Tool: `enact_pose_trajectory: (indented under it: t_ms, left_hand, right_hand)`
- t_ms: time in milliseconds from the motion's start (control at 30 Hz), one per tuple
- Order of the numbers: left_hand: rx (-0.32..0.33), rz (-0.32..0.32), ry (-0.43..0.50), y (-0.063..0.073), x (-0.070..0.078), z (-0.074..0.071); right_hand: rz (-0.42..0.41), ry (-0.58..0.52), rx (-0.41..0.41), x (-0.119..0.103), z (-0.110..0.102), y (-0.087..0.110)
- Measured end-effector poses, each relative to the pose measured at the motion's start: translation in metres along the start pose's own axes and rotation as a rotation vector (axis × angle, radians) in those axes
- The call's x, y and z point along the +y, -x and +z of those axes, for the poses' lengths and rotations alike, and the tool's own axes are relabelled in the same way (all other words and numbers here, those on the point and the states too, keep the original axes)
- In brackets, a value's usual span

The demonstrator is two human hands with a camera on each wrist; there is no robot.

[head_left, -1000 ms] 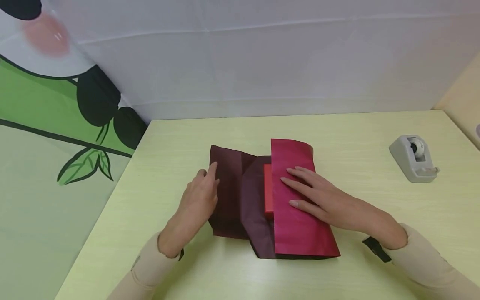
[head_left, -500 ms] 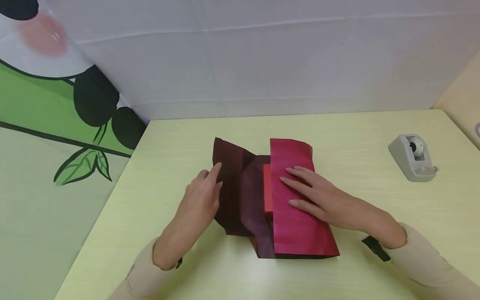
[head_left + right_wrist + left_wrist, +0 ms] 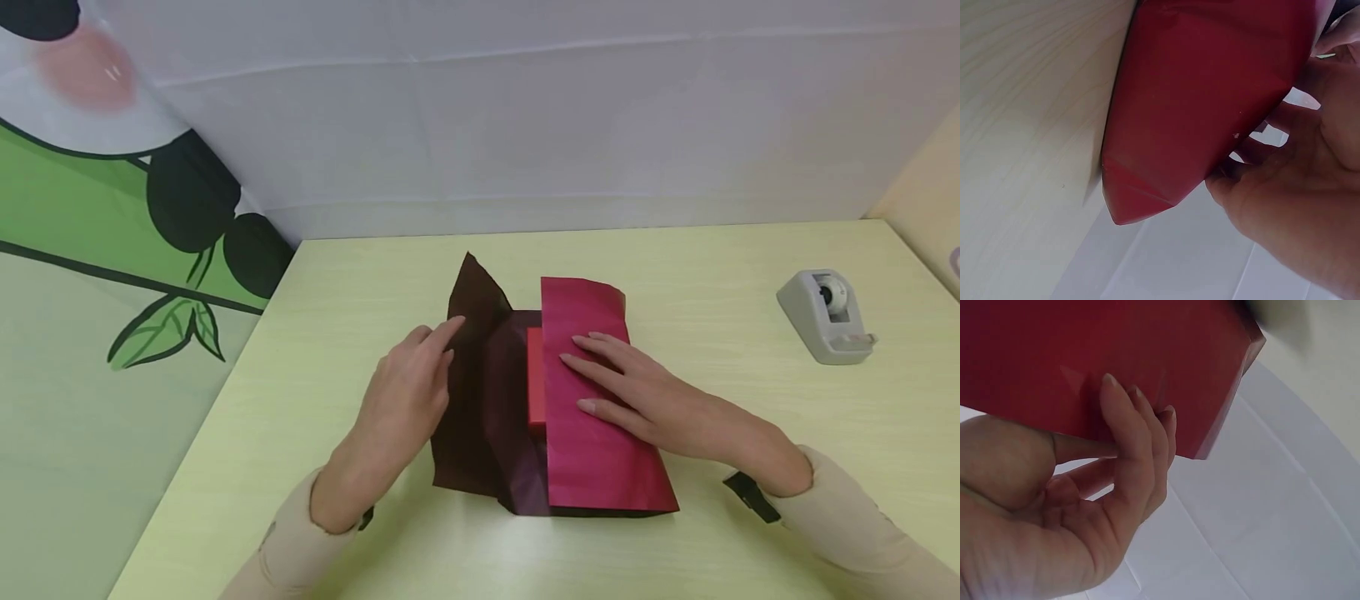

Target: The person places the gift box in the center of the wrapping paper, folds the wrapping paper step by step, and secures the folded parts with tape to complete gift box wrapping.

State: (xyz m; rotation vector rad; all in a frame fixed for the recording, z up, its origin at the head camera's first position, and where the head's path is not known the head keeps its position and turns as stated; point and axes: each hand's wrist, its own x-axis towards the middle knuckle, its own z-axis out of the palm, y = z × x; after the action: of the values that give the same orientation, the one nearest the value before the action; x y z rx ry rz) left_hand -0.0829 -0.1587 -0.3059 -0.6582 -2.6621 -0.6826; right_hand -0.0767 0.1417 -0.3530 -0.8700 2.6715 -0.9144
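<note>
A sheet of wrapping paper [image 3: 600, 467], magenta-red outside and dark maroon inside, lies around a red box [image 3: 536, 375]. Its right side is folded over the box, whose left strip shows. My right hand [image 3: 637, 392] rests on that fold with fingers straight and spread. At the left, my left hand [image 3: 408, 387] pinches the edge of the raised left flap [image 3: 476, 383]. In the left wrist view, the fingers [image 3: 1129, 425] lie on the flap's red outer face and the thumb goes behind the edge. The right wrist view has the wrapped red side [image 3: 1204, 94] beside the palm.
A grey tape dispenser [image 3: 828, 321] with a roll of clear tape stands at the table's right. The pale wooden table [image 3: 360, 283] meets a white cloth backdrop [image 3: 525, 125] at the back. A printed green and black pattern [image 3: 187, 192] hangs at the left.
My left hand has moved a little to the right, lifting the left flap from lying low to standing up and leaning toward the box. The right hand has stayed in place.
</note>
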Motion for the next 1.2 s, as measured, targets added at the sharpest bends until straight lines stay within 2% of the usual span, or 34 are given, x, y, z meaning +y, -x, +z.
enact_pose_trajectory:
  t_ms: [167,467,767,867,1200]
  left_hand:
    - [0.008,0.010,0.066,-0.004,0.004,-0.001]
    - [0.012,0.040,0.122,-0.013,0.014,-0.001]
    - [-0.069,-0.055,0.208,-0.024,0.029,0.000]
    - [-0.088,-0.063,0.235,-0.028,0.034,0.000]
    - [-0.097,-0.003,0.286,-0.035,0.047,0.012]
  right_hand:
    - [0.001,-0.005,0.000,-0.001,0.000,0.000]
    - [-0.017,0.000,0.010,0.001,0.000,0.001]
    - [-0.037,-0.003,0.014,0.002,0.000,0.000]
    - [-0.033,0.001,0.013,0.003,0.000,0.000]
    - [-0.069,0.025,0.030,0.002,0.000,0.000]
